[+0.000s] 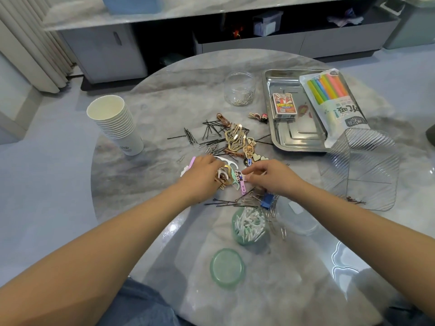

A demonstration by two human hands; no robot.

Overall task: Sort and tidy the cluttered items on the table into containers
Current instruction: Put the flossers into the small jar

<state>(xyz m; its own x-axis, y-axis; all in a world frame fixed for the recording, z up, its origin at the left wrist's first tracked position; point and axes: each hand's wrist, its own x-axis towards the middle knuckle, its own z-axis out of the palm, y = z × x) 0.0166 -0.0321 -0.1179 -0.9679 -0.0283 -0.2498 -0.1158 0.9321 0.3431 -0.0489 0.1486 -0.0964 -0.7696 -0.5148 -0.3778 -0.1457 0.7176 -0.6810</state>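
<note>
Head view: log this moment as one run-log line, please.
stage: sorting pile | left hand: on floss picks | right hand: pinching small item, unclear | green jar: open, lid beside | tray: card box, straws

Lying jumbled mid-table: black bobby pins (213, 128), gold hair clips (236, 137), white floss picks (226, 162); green tub (250, 225) standing open, holding floss picks.

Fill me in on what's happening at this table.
A person is sorting a pile of small clutter on a round table. Both hands are in the pile: the left hand rests over hair clips and floss picks, the right hand pinches a small item. A green jar near them already holds floss picks, its lid lying beside it. A clear jar holds paper clips, and a metal tray holds a card box and a straw pack.
</note>
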